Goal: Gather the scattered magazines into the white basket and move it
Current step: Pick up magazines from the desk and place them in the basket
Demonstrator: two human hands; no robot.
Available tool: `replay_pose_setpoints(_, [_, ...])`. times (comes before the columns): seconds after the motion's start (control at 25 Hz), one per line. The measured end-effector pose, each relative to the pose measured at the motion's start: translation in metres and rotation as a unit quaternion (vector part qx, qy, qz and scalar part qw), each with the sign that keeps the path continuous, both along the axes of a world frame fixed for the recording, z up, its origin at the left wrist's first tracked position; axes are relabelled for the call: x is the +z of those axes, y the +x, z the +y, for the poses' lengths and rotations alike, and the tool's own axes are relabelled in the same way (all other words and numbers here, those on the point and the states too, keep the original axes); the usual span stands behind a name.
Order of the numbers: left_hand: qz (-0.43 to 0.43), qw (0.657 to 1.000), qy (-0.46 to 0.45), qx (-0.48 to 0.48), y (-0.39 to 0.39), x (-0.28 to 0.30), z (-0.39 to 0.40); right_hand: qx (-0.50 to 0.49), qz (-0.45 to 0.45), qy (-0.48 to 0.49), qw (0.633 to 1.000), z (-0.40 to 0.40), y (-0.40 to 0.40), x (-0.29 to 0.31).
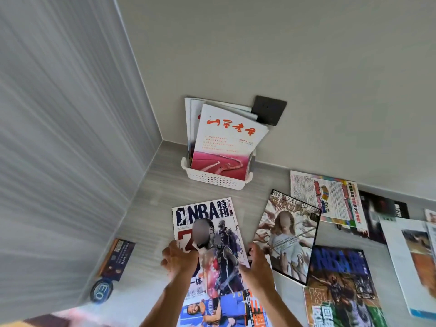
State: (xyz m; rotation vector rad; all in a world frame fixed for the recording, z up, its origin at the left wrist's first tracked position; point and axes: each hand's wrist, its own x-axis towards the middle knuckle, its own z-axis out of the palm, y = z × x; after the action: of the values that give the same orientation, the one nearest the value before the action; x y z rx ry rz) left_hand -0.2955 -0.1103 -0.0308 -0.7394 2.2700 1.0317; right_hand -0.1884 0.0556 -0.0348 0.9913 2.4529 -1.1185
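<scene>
White perforated plastic basket (215, 179): on the grey floor against the wall, already holding upright magazines, a red-and-white cover foremost; glossy NBA magazine with basketball players on the cover (210, 237): flat on the floor, long axis running from the hands toward the basket, which lies straight ahead beyond it; left hand (178, 257) and right hand (257, 261): fingers spread, flanking its side edges, equally near, grip apparently not yet closed; further magazines scattered rightward.

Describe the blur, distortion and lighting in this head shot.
Head view: the left wall is streaked with motion blur; the left hand and right hand are soft; the white basket and NBA magazine stay readable. Wide-angle bending tilts the walls. Light is even, without harsh glare.
</scene>
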Motion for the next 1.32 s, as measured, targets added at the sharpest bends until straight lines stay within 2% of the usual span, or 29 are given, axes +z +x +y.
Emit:
replay_pose_setpoints(0.08, [0.005,1.000,0.011,0.021,0.005,-0.005,-0.011,-0.036,0.009,-0.056,0.998,0.005,0.008,0.001])
replay_pose_setpoints(0.16, [0.012,0.994,0.076,0.072,0.005,-0.002,-0.015,-0.066,0.021,-0.109,0.992,0.015,0.017,-0.001])
replay_pose_setpoints(0.4, [0.128,0.969,0.210,-0.004,0.013,0.032,0.018,-0.066,0.005,-0.201,0.977,0.044,0.031,0.009])
replay_pose_setpoints(0.48, [0.137,0.965,0.224,0.000,0.014,0.037,0.026,-0.128,0.016,-0.182,0.975,0.061,0.040,0.013])
replay_pose_setpoints(0.6, [0.142,0.977,0.161,-0.008,0.017,0.032,0.038,-0.275,-0.014,-0.051,0.960,0.098,0.061,0.009])
replay_pose_setpoints(0.64, [0.121,0.984,0.123,-0.036,0.021,0.028,0.043,-0.301,-0.024,-0.031,0.953,0.109,0.069,0.003])
replay_pose_setpoints(0.72, [0.078,0.982,0.015,-0.170,0.032,0.017,0.046,-0.327,-0.026,-0.051,0.943,0.120,0.077,-0.005])
replay_pose_setpoints(0.76, [0.076,0.961,-0.059,-0.258,0.040,0.011,0.049,-0.341,-0.019,-0.075,0.937,0.122,0.078,-0.008])
replay_pose_setpoints(0.8, [0.109,0.930,-0.118,-0.331,0.051,0.007,0.054,-0.350,-0.013,-0.096,0.932,0.124,0.079,-0.009])
replay_pose_setpoints(0.84, [0.160,0.897,-0.137,-0.389,0.062,0.004,0.061,-0.351,-0.005,-0.108,0.930,0.125,0.082,-0.009])
replay_pose_setpoints(0.92, [0.222,0.848,-0.072,-0.475,0.088,0.001,0.082,-0.335,0.013,-0.101,0.937,0.131,0.096,-0.008])
replay_pose_setpoints(0.96, [0.210,0.838,-0.023,-0.503,0.103,0.002,0.095,-0.315,0.013,-0.067,0.947,0.138,0.109,-0.005])
replay_pose_setpoints(1.04, [0.140,0.825,0.038,-0.546,0.134,0.007,0.121,-0.250,-0.053,0.064,0.965,0.156,0.148,-0.004])
replay_pose_setpoints(1.12, [0.050,0.811,0.092,-0.576,0.174,0.010,0.152,-0.222,-0.142,0.151,0.953,0.178,0.203,-0.005])
replay_pose_setpoints(1.16, [0.022,0.811,0.111,-0.574,0.193,0.008,0.168,-0.216,-0.158,0.158,0.950,0.188,0.225,-0.005])
replay_pose_setpoints(1.2, [0.006,0.826,0.126,-0.550,0.210,0.006,0.183,-0.211,-0.162,0.153,0.952,0.196,0.241,-0.007])
replay_pose_setpoints(1.24, [-0.018,0.862,0.147,-0.485,0.222,0.006,0.197,-0.210,-0.164,0.144,0.953,0.202,0.252,-0.010])
replay_pose_setpoints(1.32, [-0.085,0.940,0.191,-0.268,0.229,0.009,0.219,-0.239,-0.163,0.108,0.951,0.214,0.265,-0.012])
